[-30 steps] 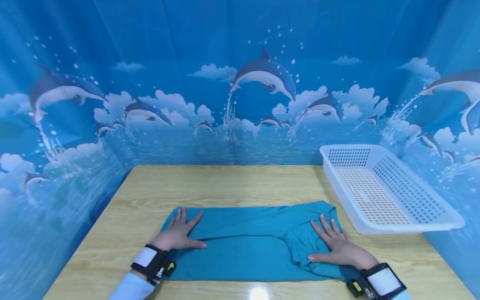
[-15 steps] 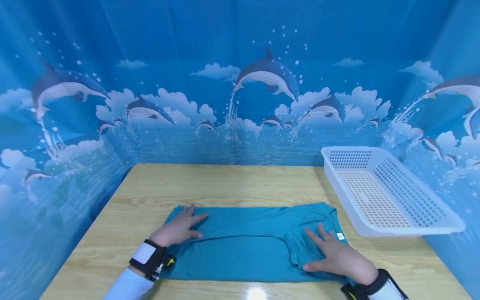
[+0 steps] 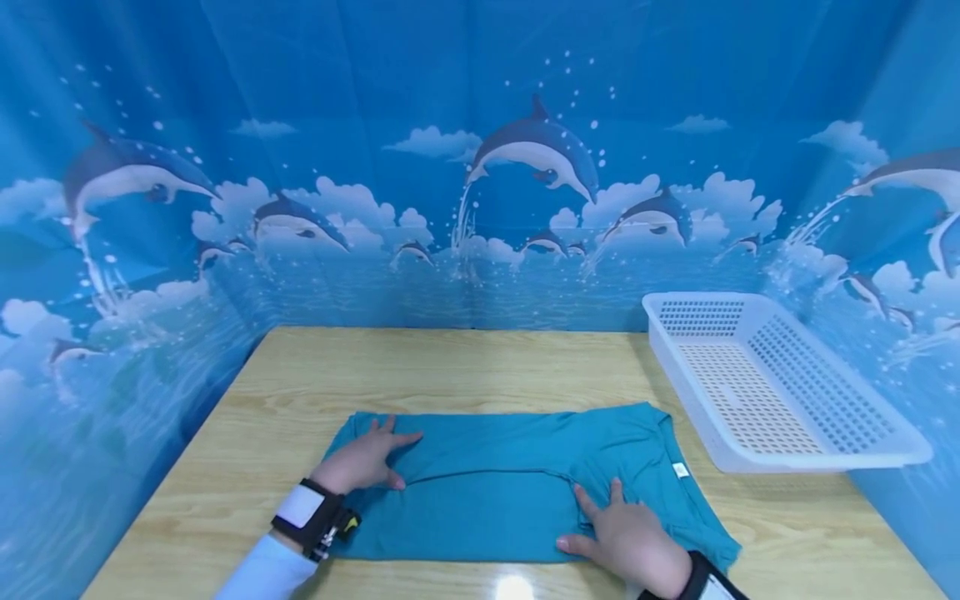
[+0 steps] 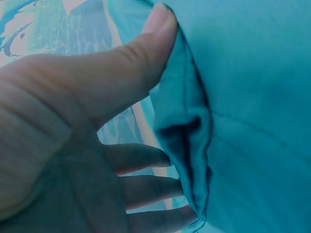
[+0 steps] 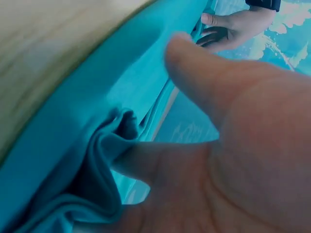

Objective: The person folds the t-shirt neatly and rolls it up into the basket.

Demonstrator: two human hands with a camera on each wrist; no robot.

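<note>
A teal shirt point(image 3: 480, 517) lies folded in a long strip on the table, with a small white tag point(image 3: 680, 470) at its right end. On the strip's left end rests my left hand point(image 3: 362, 463), its fingers spread. In the left wrist view, the thumb and fingers touch a folded hem point(image 4: 187, 131). My right hand point(image 3: 626, 537) is over the near right part of the shirt, thumb and fingers apart. Bunched cloth point(image 5: 95, 170) touches its fingers in the right wrist view, while the thumb stands away from them. Some right fingertips are hidden by the cloth.
A white perforated plastic basket point(image 3: 686, 392) stands at the table's right back. The light wooden table point(image 3: 450, 367) extends behind and beside the shirt. A blue curtain point(image 3: 390, 83) printed with dolphins encloses the back and sides.
My right hand has slid left and toward the near edge, uncovering the white tag and the shirt's right corner. My left hand has shifted slightly right, fingers less flat on the cloth.
</note>
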